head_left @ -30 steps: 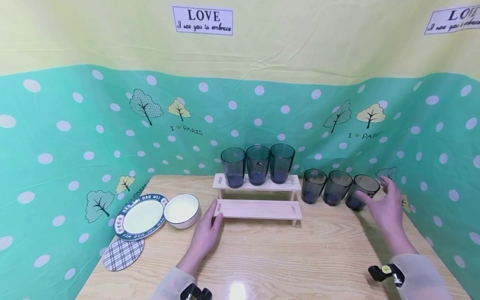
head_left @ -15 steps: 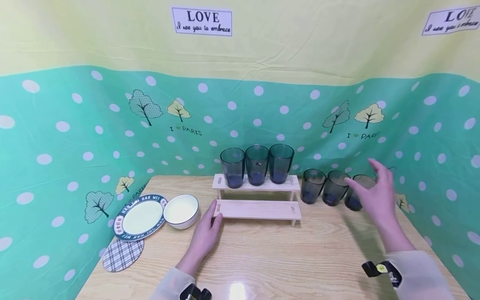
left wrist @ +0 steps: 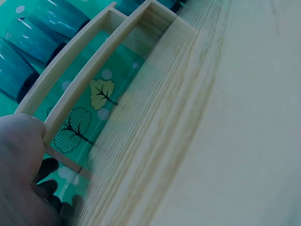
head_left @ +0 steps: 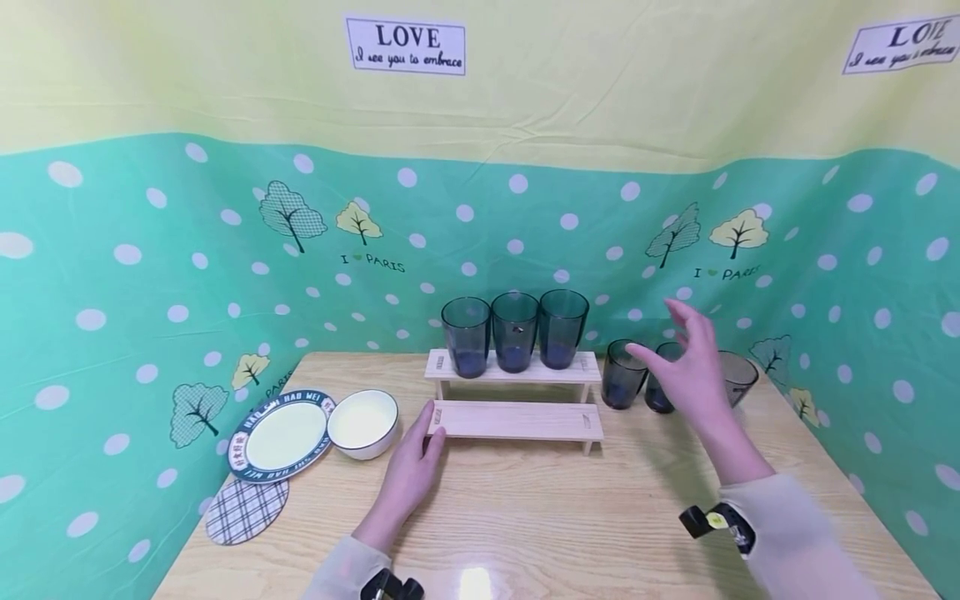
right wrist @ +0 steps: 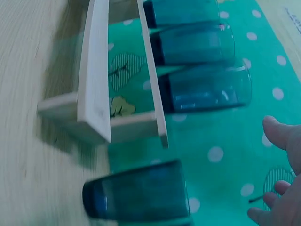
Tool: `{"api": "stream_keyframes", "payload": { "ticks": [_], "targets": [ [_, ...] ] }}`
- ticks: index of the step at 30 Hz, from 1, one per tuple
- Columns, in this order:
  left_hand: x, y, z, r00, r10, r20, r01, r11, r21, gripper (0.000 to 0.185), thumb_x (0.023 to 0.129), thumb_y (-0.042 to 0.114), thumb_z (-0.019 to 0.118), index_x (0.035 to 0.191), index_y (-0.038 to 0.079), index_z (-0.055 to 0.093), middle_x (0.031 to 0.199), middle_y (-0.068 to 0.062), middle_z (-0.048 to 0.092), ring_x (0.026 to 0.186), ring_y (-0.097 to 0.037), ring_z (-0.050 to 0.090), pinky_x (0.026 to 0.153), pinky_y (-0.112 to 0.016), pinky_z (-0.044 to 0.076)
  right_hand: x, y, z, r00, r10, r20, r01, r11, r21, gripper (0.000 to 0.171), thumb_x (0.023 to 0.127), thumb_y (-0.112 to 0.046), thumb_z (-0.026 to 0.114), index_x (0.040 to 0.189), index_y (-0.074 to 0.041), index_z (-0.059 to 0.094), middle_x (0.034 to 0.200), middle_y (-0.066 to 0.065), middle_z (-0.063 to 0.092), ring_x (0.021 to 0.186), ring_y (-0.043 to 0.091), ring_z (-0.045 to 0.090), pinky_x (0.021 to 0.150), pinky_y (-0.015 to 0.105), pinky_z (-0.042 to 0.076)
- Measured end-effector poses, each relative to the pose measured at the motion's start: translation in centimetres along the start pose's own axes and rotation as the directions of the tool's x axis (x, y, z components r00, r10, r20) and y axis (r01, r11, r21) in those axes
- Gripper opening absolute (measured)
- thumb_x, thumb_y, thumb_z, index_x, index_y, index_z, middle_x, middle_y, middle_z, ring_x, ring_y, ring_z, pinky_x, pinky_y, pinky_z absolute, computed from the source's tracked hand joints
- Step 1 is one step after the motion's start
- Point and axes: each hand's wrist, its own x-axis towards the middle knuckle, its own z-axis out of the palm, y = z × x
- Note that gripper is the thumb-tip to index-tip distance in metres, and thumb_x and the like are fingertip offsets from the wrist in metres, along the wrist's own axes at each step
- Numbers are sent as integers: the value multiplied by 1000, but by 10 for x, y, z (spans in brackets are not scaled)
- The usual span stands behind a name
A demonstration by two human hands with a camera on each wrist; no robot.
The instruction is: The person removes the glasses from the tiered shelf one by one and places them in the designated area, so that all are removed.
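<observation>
The left hand point(head_left: 408, 467) gripped the wooden stand point(head_left: 517, 419) at its left end; the right hand point(head_left: 693, 371), spread apart, hovered by the three glasses point(head_left: 658, 400) on the right.

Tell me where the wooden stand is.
In the head view, the wooden stand is just below centre, between the left hand and the lower row of glasses at right.

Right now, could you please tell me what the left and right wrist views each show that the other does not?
Only the left wrist view shows the left hand, holding one end of the wooden stand. Only the right wrist view shows the right hand and most of a glass beside the stand. Both show the stand, three glasses on its upper tier, the dotted green cloth and the tabletop.
</observation>
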Motion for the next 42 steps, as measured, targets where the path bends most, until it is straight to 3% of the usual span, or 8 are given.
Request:
{"api": "stream_keyframes", "payload": {
  "ticks": [7,20,28,42],
  "targets": [
    [-1,-2,0,1000,7,-5,-7,1000,5,63,119,32,53,174,10,32,174,-18,39,160,-39,37,132,-58,29,8,-15,29,995,-61,85,57,997,48,90,97,-25,90,170,-14,38,165,22,38,152,43,41,127,61,38],
    [-1,1,0,1000,3,0,-3,1000,-4,64,119,32,53,174,9,32,175,-17,37,161,-39,36,132,-57,28,16,-33,73,979,-49,198,30,995,100,90,98,-26,89,172,-19,38,170,21,34,154,42,40,127,59,41],
    [-1,0,0,1000,-1,-1,1,1000,0,64,119,32,53,175,10,32,175,-17,38,160,-39,37,132,-58,28,22,-36,87,976,-17,218,-4,996,92,93,99,-31,88,174,-24,34,174,21,27,157,45,37,123,61,45],
    [0,-2,0,1000,17,-11,-17,1000,-4,63,119,32,53,174,9,33,174,-19,40,160,-40,37,132,-58,29,24,-26,99,977,27,210,-41,997,61,101,102,-36,84,178,-29,19,175,18,29,156,47,38,124,65,41]
  ]
}}
